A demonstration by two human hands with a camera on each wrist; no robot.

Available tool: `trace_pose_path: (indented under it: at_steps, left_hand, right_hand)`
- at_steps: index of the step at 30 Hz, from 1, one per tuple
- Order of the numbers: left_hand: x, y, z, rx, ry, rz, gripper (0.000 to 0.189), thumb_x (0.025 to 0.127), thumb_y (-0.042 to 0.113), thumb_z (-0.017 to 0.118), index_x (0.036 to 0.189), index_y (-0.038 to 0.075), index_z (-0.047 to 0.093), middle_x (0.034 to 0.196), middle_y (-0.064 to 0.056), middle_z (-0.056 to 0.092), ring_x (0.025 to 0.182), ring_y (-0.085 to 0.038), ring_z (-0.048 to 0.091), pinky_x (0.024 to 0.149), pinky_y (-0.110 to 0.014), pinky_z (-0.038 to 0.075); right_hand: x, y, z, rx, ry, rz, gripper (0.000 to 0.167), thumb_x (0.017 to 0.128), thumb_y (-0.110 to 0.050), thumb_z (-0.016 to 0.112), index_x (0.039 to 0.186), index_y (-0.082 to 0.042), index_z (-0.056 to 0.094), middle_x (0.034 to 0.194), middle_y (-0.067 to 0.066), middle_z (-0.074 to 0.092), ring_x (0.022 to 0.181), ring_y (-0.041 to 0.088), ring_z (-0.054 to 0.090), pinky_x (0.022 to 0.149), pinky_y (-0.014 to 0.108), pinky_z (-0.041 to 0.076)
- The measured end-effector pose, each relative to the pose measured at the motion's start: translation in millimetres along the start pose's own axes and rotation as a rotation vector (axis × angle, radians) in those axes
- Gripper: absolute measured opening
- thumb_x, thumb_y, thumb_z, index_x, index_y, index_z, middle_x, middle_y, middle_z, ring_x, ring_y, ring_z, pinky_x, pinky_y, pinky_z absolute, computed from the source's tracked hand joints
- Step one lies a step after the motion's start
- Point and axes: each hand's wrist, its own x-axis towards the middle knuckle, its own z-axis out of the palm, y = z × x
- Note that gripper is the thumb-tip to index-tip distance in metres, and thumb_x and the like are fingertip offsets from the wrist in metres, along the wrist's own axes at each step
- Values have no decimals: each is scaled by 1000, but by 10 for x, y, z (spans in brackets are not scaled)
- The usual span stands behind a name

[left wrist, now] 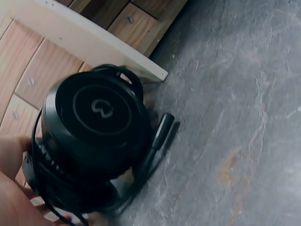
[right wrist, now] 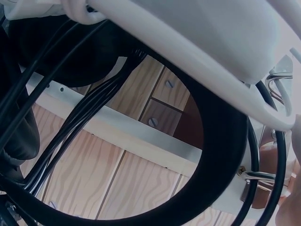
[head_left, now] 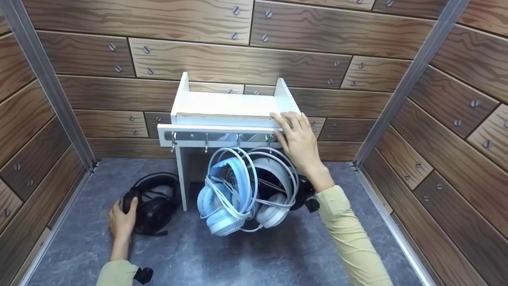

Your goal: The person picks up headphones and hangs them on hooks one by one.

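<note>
A black headset (head_left: 152, 206) with a boom microphone (left wrist: 163, 132) lies on the grey floor, left of a white rack (head_left: 226, 105). My left hand (head_left: 123, 220) grips it by an ear cup, thumb on the near side. My right hand (head_left: 299, 143) holds the rack's front right corner, fingers over the shelf edge and thumb at the hook rail (head_left: 190, 136). From the hooks hang light blue headphones (head_left: 226, 218) and grey-white headphones (head_left: 272, 210), their cables looped. Black headphones (right wrist: 223, 141) hang at the right, partly hidden in the head view by the white pair and my right arm.
Two hooks (head_left: 206, 143) at the rail's left end carry nothing. Wood-patterned walls (head_left: 222, 59) with grey metal corner posts (head_left: 51, 87) enclose the floor (head_left: 190, 262). The rack's left side panel (head_left: 181, 178) stands close to the black headset.
</note>
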Motion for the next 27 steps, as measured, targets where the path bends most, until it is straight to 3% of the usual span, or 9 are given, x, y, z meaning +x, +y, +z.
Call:
trace_pose_path:
  at_steps: [4,8,12,19,22,27]
  left_hand:
    - [17,-56,1,-60,-87,-58,97,100,64,41,159,-6,10,160,-37,14,148,-53,13,120,-63,13]
    - [26,-96,12,-110,-124,-94,105,96,71,43,157,-9,12,158,-38,18,146,-52,20,119,-61,19]
    - [23,-113,-5,-107,-147,-127,111,92,75,43,157,-10,12,158,-39,17,146,-53,20,119,-61,20]
    - [-28,-110,-81,-118,-278,-195,120,89,76,47,156,-12,3,157,-43,10,143,-56,23,115,-62,31]
    - [-55,-95,-70,-159,-287,-214,117,90,72,52,156,-12,5,156,-42,15,143,-54,27,114,-61,34]
    - [-93,-135,-50,-222,-272,-229,114,91,70,52,158,-7,1,160,-39,9,146,-53,21,117,-61,29]
  right_hand:
    - [4,0,-9,5,7,1,42,106,-34,51,147,-24,52,134,11,57,131,29,48,120,50,27]
    - [0,-3,-7,5,17,4,42,105,-34,52,147,-24,53,133,11,58,131,29,49,120,49,26]
    - [-1,-14,-2,4,18,5,42,105,-34,52,146,-24,53,133,11,58,131,30,49,121,49,25]
    - [3,-22,2,6,7,16,43,105,-33,53,147,-25,52,133,10,57,131,29,49,121,49,25]
    - [1,-18,0,10,-4,22,43,105,-33,52,147,-24,52,134,11,57,131,29,49,122,49,24]
    - [-3,-17,-7,5,-24,25,43,106,-35,50,148,-24,51,135,11,56,133,30,47,122,49,22]
